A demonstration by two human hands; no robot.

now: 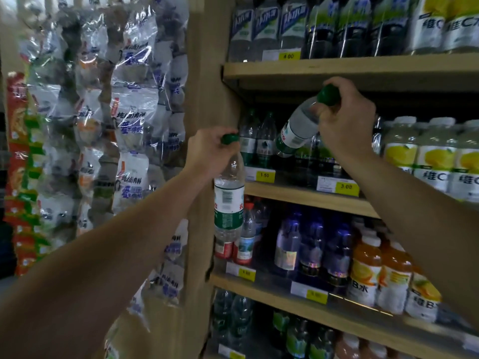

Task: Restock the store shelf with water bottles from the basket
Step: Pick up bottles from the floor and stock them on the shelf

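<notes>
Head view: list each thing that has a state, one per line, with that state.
Left hand: grips the left bottle by its neck.
Left bottle: upright, capped, off the shelf.
Right hand: grips the right bottle's neck.
Right bottle: tilted, capped, base toward the 1.50 shelf.

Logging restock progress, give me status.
Left hand holds upright bottle by its neck. Right hand tilts second bottle into shelf. Nothing blocking.

Clear-wrapped snack packs (pixel 134 120) hang left; yellow lemon drinks (pixel 435 156), orange juice bottles (pixel 368 270), yellow price tags (pixel 264 175) right.
</notes>
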